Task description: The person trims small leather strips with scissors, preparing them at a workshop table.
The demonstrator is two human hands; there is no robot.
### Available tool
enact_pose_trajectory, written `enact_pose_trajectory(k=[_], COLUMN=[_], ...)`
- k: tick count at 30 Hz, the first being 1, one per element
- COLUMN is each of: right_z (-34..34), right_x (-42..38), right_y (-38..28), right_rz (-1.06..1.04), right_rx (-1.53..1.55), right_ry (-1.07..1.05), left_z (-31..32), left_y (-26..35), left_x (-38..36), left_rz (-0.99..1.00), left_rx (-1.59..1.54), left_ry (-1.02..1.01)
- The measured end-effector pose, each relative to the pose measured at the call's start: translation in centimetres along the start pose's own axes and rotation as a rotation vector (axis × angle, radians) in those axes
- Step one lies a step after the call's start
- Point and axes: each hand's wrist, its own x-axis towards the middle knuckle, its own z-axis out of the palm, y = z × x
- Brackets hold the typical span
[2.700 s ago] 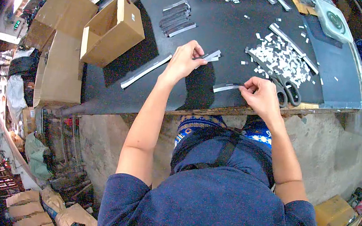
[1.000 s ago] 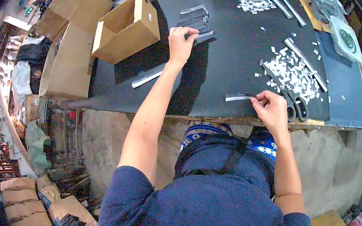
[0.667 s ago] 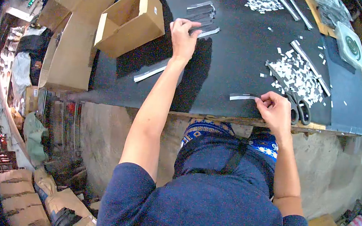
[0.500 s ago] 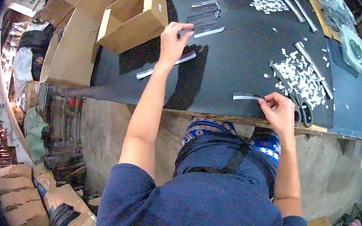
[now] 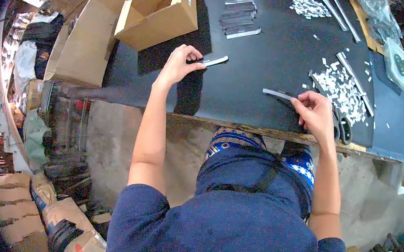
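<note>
My left hand (image 5: 180, 67) is over the black tabletop, thumb and fingers pinched on a narrow black-and-white strip (image 5: 216, 61). The strip's white end points right; its other end is hidden by the hand. Further right, my right hand (image 5: 317, 114) grips another narrow strip (image 5: 276, 93) near one end, and its free end reaches left. Scissors with dark handles (image 5: 345, 128) lie right beside this hand, partly hidden by it. Beyond my left hand, a stack of similar strips (image 5: 239, 18) is laid out side by side.
Small white cut pieces (image 5: 342, 90) are heaped at the right, and a second heap (image 5: 311, 8) lies farther back. Long strips (image 5: 332, 11) rest near that one. An open cardboard box (image 5: 166, 26) stands at the left, beside a larger carton (image 5: 88, 44). The table's front edge (image 5: 262, 130) runs before me.
My left hand has come down from the strip stack toward me and closed on the strip lying nearer. My right hand still holds its strip, nearly in place. The view has shifted slightly.
</note>
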Motion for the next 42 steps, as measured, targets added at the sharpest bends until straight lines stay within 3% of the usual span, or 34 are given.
enact_pose_trajectory(k=[10,12,14,16,18,22,26,36,39,42], right_z=[1.4,1.7,1.7,2.2,2.8,4.4,4.6,5.6,5.6,5.2], right_x=[6.1,6.9,6.8,6.8,5.2,2.1,0.1,-0.2,-0.7,-0.9], right_y=[0.0,-0.1,-0.7,-0.3,-0.8,-1.0,-0.1,1.1,0.1,0.7], right_rz=[0.004,-0.011,0.0,-0.321,-0.255,-0.504,-0.394,-0.465,-0.364,-0.367], right_rx=[0.018,-0.035,-0.091,-0.349,-0.307,-0.119,-0.06,-0.222,-0.067,-0.151], right_ry=[0.117,0.148,0.136,0.41,0.4,0.329,0.35,0.403,0.467,0.444], left_z=[0.5,0.5,1.2,2.2,3.7,6.6,8.7,9.2,9.2,9.1], left_y=[0.1,1.2,1.8,3.8,6.1,10.9,12.3,12.3,12.3,12.3], left_x=[0.1,-0.3,-0.7,-1.5,-2.3,-3.3,-3.4,-3.9,-3.8,-3.8], left_rz=[0.023,-0.109,-0.074,0.0,0.122,0.192,0.193,0.226,0.251,0.248], left_rx=[0.0,-0.174,-0.183,-0.198,-0.175,-0.207,-0.248,-0.188,-0.166,-0.164], left_ry=[-0.002,-0.013,0.013,0.074,0.137,0.18,0.182,0.228,0.234,0.238])
